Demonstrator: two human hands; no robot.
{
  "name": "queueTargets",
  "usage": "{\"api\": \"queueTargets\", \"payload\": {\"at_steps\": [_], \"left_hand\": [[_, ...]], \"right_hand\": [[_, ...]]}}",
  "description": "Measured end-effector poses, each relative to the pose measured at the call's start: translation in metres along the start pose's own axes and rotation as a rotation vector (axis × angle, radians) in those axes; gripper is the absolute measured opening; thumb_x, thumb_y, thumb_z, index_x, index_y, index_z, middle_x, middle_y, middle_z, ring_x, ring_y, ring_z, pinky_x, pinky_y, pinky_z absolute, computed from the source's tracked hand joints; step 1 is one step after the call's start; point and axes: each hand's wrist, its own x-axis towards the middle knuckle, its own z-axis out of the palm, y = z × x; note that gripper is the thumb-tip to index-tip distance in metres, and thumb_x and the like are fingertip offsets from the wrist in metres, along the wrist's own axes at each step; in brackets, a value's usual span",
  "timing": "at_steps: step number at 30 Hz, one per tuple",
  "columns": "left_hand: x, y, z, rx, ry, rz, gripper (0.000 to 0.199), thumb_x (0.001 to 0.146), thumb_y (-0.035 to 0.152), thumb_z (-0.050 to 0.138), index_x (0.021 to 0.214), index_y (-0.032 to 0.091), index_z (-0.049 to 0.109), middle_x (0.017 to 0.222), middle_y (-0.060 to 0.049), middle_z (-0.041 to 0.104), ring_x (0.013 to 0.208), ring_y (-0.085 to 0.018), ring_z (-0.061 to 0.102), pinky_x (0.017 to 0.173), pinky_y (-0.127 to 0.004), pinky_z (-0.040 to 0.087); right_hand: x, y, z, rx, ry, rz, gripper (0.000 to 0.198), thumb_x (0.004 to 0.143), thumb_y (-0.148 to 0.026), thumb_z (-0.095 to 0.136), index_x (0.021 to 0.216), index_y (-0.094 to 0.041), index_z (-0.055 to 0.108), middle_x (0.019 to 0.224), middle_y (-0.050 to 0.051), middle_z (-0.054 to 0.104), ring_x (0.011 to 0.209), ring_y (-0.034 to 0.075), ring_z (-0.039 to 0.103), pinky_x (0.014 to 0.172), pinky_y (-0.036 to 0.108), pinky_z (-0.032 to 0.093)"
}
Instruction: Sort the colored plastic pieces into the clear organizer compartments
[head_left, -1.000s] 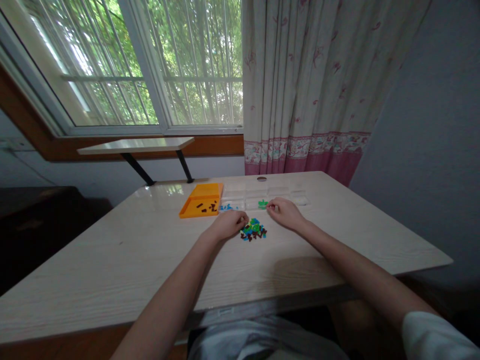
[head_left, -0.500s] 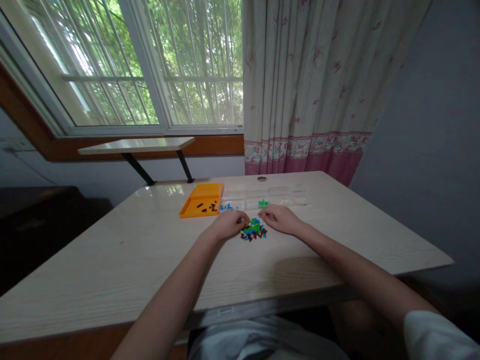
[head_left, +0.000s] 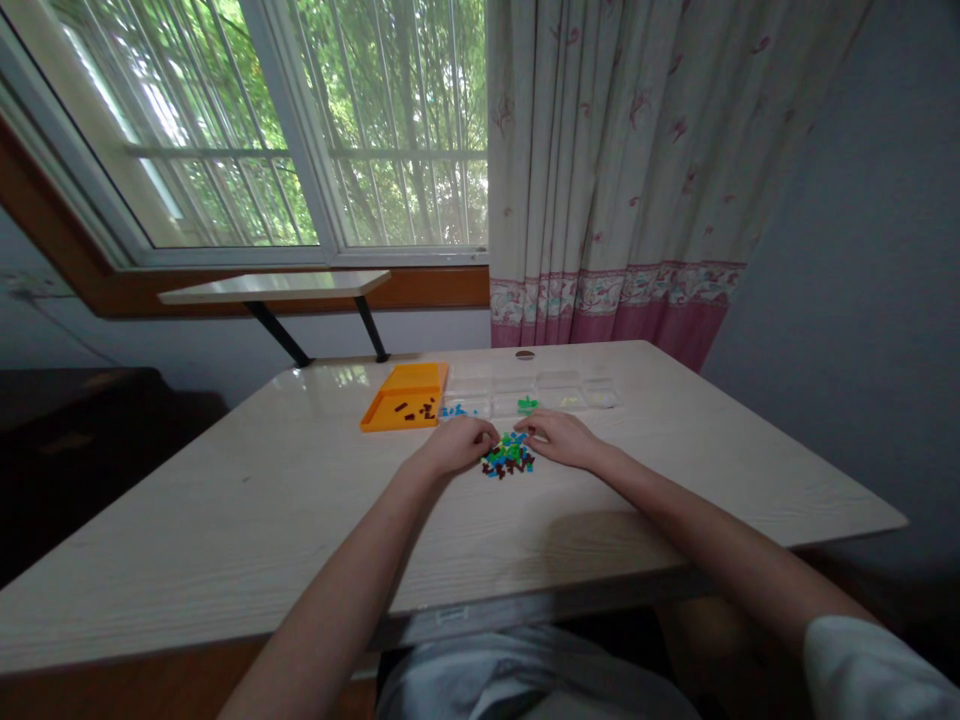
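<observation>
A small heap of tiny plastic pieces (head_left: 510,456) in blue, green, yellow and dark brown lies on the table between my hands. My left hand (head_left: 459,444) rests at the heap's left edge, thumb and fingers curled together; whatever they pinch is too small to make out. From the right, my right hand (head_left: 562,438) reaches the heap's upper edge, with a gap between its fingertips and thumb beside some blue pieces. Just beyond stands a clear divided tray (head_left: 510,383), with blue pieces (head_left: 456,412), green pieces (head_left: 528,405) and a few pale yellow ones (head_left: 570,401) in separate compartments.
An orange box (head_left: 405,378), opened out flat, holds several dark brown pieces (head_left: 420,410) left of the clear tray. At the back left, a raised shelf (head_left: 277,288) stands on black supports. The pale wooden table (head_left: 247,530) ends near my body. Behind it hangs a curtain (head_left: 607,200).
My right hand has shifted slightly, its fingertips now nearer the blue pieces at the heap's top. My left hand stays at the heap's left edge. The view has tilted a little.
</observation>
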Motion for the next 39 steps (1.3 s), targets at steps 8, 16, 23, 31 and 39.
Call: {"api": "queueTargets", "payload": {"at_steps": [8,16,23,31,39], "left_hand": [[-0.002,0.005,-0.001,0.009,0.057,-0.01,0.026,0.08,0.029,0.044,0.09,0.019,0.065,0.068,-0.003,0.065,0.063,-0.014,0.056,0.057,-0.021,0.035],[-0.002,0.023,0.003,-0.024,0.165,0.014,0.028,0.081,0.04,0.045,0.093,0.021,0.062,0.056,0.001,0.057,0.052,-0.011,0.05,0.051,-0.02,0.029],[-0.001,0.024,0.004,-0.07,0.243,0.011,0.025,0.081,0.037,0.046,0.09,0.02,0.062,0.054,0.003,0.054,0.051,-0.01,0.048,0.051,-0.02,0.028],[0.0,0.026,0.008,-0.2,0.318,0.009,0.023,0.079,0.032,0.049,0.093,0.019,0.063,0.051,0.005,0.05,0.048,-0.008,0.045,0.05,-0.018,0.029],[0.0,0.01,-0.013,-0.243,0.654,-0.051,0.024,0.077,0.035,0.052,0.086,0.017,0.064,0.046,0.006,0.045,0.043,-0.007,0.041,0.047,-0.017,0.031]], "right_hand": [[0.003,0.002,0.003,0.014,-0.028,0.085,0.015,0.081,-0.028,0.052,0.083,-0.02,0.064,0.08,0.003,0.062,0.075,0.015,0.056,0.064,0.024,0.038],[0.008,-0.007,0.005,0.276,0.071,0.075,0.022,0.086,-0.026,0.044,0.077,-0.015,0.06,0.074,0.004,0.059,0.072,0.013,0.053,0.065,0.023,0.037],[0.008,-0.006,0.009,0.431,0.119,0.081,0.024,0.086,-0.027,0.041,0.073,-0.014,0.055,0.07,0.001,0.053,0.068,0.012,0.049,0.063,0.022,0.036],[0.008,-0.008,0.009,0.534,0.147,0.109,0.024,0.086,-0.032,0.042,0.08,-0.015,0.057,0.076,0.002,0.057,0.074,0.013,0.052,0.067,0.022,0.037],[0.002,0.0,-0.012,0.459,-0.081,0.104,0.026,0.08,-0.036,0.05,0.077,-0.013,0.062,0.065,0.0,0.056,0.056,0.009,0.044,0.053,0.02,0.033]]}}
